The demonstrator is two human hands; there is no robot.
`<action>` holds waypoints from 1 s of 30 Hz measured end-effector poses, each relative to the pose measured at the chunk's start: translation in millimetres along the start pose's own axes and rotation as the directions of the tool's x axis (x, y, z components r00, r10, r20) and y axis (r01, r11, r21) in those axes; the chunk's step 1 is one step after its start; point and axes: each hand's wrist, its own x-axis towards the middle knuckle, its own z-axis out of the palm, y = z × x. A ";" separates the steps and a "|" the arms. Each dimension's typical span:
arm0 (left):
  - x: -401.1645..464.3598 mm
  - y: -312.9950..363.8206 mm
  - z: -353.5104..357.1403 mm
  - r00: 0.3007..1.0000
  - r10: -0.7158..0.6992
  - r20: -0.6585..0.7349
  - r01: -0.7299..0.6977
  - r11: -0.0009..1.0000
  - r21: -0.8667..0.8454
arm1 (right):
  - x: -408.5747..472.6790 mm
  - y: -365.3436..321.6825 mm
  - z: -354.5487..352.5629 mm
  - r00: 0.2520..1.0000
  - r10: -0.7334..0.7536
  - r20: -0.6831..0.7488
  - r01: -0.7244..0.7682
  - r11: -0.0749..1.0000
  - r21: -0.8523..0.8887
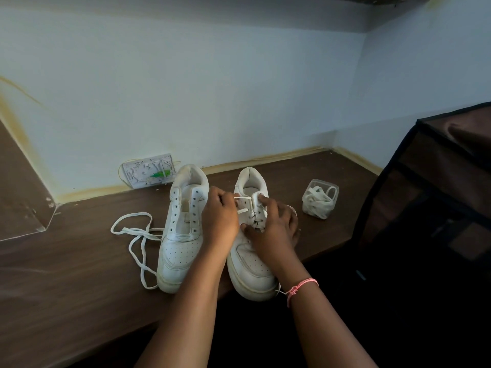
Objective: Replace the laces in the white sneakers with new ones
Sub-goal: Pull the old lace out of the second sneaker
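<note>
Two white sneakers sit side by side on the brown wooden surface (79, 261), toes toward the person, heels toward the wall. The left sneaker (180, 229) has bare eyelets, no lace in it. A loose white lace (138, 235) lies in loops on the surface just left of that shoe, one end touching its side.

The right sneaker (252, 251) is partly laced; a white lace (243, 199) runs across its upper eyelets. The left hand (220, 219) has fingers curled, pinching that lace near the top of the tongue, with a short stretch pulled taut between the two hands. The right hand (273, 227) rests over the laced part of the right sneaker, thumb pressed on the crossings, index finger up at the top eyelets by the lace end; I can't tell if it actually pinches the lace. A pink bracelet (300, 288) is on the right wrist.

Right of the shoes, apart from them, stands a small clear plastic container (320, 199), open at the top, stuffed with bundled white laces. Against the wall behind the left sneaker leans a white plastic panel (148, 171) with a green piece on it. A dark fabric-covered rack (430, 195) fills the right side.
</note>
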 end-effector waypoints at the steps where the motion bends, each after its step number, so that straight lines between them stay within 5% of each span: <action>1: 0.4 0.4 -0.3 1.000 -0.012 0.001 0.012 1.000 -0.027 | 0.1 -0.1 -0.4 1.000 0.000 -0.003 0.000 1.000 0.009; 9: 0.8 1.1 0.3 0.990 -0.136 0.024 0.138 0.953 -0.269 | -0.8 -0.7 -3.9 0.999 0.022 -0.047 -0.017 0.994 0.104; 22: 1.6 1.2 -0.3 0.980 -0.196 0.032 0.195 0.916 -0.352 | -4.7 -1.9 -6.7 0.996 0.031 -0.089 -0.017 0.989 0.150; 30: 0.9 4.5 -1.0 0.947 -0.303 0.102 0.310 0.795 -0.521 | -4.3 -2.3 -9.4 0.996 0.049 -0.079 -0.033 0.981 0.192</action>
